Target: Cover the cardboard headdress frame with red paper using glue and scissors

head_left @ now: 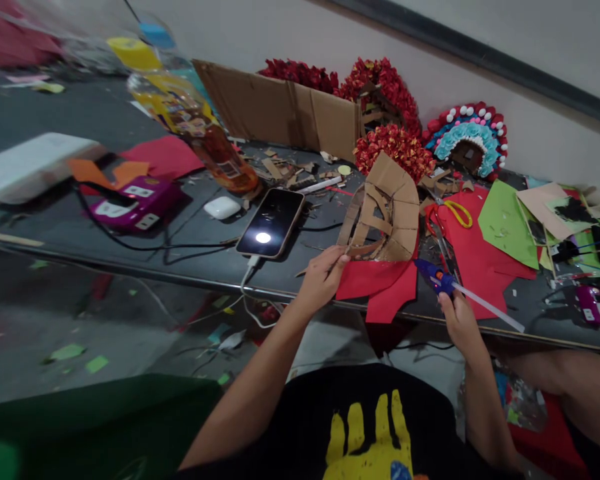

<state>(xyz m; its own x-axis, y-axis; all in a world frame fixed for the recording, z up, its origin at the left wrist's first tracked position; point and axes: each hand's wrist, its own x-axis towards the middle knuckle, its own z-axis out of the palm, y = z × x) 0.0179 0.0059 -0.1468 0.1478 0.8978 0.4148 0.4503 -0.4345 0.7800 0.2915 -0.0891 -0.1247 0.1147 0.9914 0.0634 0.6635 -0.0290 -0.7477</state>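
At a cluttered dark table [200,260], we are holding a brown cardboard frame [403,213] by its lower left corner, our left hand [324,277] pinching it snugly between thumb and fingers. The frame, with curved strips crossing its opening, is standing out near the table's front edge, above red paper [390,288] that is jutting over the side; whether its base is touching the paper, we cannot tell. Our right hand [457,317] is wrapping firmly around the handle of a blue glue gun [437,277], a pale glue stick [490,307] poking from its rear. We are pointing the nozzle toward the frame's lower right corner, and contact between the two is too small to judge. Scissors [444,245] are lying just behind the gun. To our left, a phone [273,217] is charging beside a white earbud case [223,207], with a drink bottle [215,147] standing behind them. Toward the wall, a headdress [473,137] in turquoise, red and white is resting near red paper flowers [395,150].
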